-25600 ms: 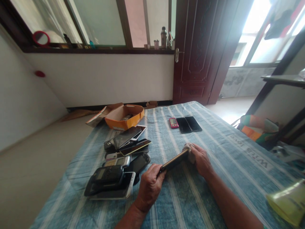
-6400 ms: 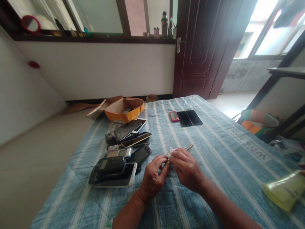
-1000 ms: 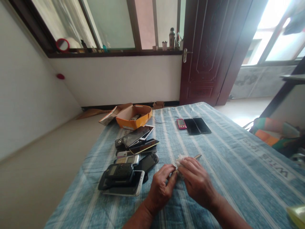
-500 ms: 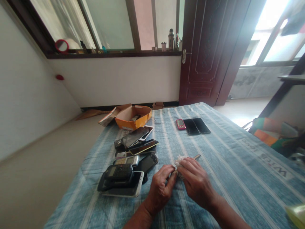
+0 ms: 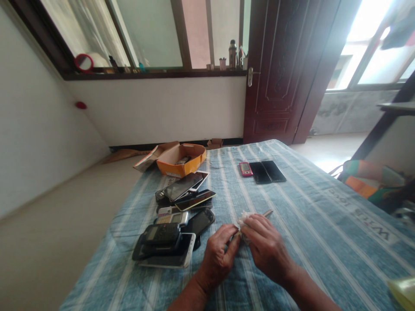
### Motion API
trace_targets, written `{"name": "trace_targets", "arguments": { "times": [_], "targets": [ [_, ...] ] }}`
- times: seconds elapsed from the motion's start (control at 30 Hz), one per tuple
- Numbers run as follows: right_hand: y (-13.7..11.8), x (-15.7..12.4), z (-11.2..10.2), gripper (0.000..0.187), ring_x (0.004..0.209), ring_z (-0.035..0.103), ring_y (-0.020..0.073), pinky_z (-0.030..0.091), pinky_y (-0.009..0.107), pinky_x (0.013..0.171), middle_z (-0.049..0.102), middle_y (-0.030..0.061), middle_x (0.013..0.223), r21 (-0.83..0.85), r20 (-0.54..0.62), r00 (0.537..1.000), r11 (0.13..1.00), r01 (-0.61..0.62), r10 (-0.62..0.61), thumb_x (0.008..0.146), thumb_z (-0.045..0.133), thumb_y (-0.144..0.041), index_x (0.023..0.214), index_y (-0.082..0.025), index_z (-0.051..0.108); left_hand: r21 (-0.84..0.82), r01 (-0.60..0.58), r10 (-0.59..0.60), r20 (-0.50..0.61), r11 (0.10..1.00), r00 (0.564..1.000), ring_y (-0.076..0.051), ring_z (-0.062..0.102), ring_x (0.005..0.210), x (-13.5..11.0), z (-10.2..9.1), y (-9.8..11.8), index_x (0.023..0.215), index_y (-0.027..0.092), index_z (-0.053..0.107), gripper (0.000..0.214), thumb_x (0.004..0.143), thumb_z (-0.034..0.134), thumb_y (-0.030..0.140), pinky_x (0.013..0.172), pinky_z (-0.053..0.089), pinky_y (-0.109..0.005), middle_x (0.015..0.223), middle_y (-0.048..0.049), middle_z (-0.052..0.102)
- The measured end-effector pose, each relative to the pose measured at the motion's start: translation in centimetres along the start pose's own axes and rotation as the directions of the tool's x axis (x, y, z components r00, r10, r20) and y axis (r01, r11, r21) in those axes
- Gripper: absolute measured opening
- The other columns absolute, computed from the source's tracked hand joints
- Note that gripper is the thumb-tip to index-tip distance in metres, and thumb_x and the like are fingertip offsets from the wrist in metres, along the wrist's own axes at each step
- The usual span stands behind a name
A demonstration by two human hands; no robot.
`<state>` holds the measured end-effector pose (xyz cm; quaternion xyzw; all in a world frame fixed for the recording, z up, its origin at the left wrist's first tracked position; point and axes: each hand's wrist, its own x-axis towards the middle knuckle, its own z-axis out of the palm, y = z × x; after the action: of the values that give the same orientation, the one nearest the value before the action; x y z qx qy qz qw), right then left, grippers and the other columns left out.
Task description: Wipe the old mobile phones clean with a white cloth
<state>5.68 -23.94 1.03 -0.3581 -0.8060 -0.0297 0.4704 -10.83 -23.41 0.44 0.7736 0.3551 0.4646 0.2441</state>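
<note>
My left hand (image 5: 218, 250) is closed, with thumb and fingertips pinching the near end of a slim metallic-looking item (image 5: 268, 213). Its far end juts out beyond my right hand, and most of it is hidden, so I cannot tell its kind. My right hand (image 5: 264, 242) is curled over a crumpled white tissue (image 5: 245, 214), pressing it against the item. Left of my hands lies a pile of old mobile phones. A dark phone (image 5: 200, 222) is nearest, and a white-edged phone (image 5: 187, 255) lies under a black handset (image 5: 160, 235).
An open orange cardboard box (image 5: 181, 166) with a few items inside stands behind the pile. Farther back on the striped cloth (image 5: 308, 224) lie a red phone (image 5: 245, 169) and two black slabs (image 5: 268, 172) side by side. Something yellowish (image 5: 402, 291) sits at the right edge.
Almost nothing differs. Both hands keep their grip and place, with only a very slight shift of the right fingers and of the view.
</note>
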Motion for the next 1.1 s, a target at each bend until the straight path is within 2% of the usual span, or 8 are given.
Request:
{"name": "trace_targets", "arguments": {
  "times": [0.4,0.6,1.1],
  "targets": [
    [0.11,-0.09,0.14,0.029,0.101,0.059,0.0228,0.049,0.043,0.094,0.065,0.0089,0.094,-0.006,0.0,1.0,1.0,0.003,-0.003,0.089,0.042,-0.005,0.102,-0.017,0.064,0.005,0.005,-0.005,0.019,1.0,1.0,-0.019,0.067,0.091,-0.05,0.02,-0.22,0.103,0.014,0.067,0.019,0.09,0.053,0.017,0.084,0.054,-0.03,0.098,-0.0106,0.07],
    [0.08,-0.05,0.09,0.027,0.102,0.058,0.0229,0.048,0.042,0.095,0.065,0.0099,0.094,0.007,0.003,1.0,1.0,0.001,-0.001,0.089,0.041,-0.004,0.095,-0.016,0.064,-0.008,0.021,-0.021,0.038,1.0,0.999,-0.019,0.067,0.093,-0.01,0.01,-0.13,0.105,0.015,0.067,0.02,0.091,0.053,0.018,0.085,0.054,-0.029,0.1,-0.0106,0.07],
    [0.15,-0.24,0.37,0.031,0.104,0.057,0.0237,0.047,0.044,0.097,0.065,0.0103,0.098,-0.012,0.011,1.0,1.0,-0.003,0.003,0.09,0.039,-0.005,0.104,-0.015,0.064,0.002,0.035,-0.035,0.037,0.999,0.999,-0.019,0.067,0.094,-0.04,0.07,-0.23,0.106,0.015,0.067,0.022,0.092,0.051,0.02,0.086,0.053,-0.028,0.1,-0.0108,0.07]
  ]
}}
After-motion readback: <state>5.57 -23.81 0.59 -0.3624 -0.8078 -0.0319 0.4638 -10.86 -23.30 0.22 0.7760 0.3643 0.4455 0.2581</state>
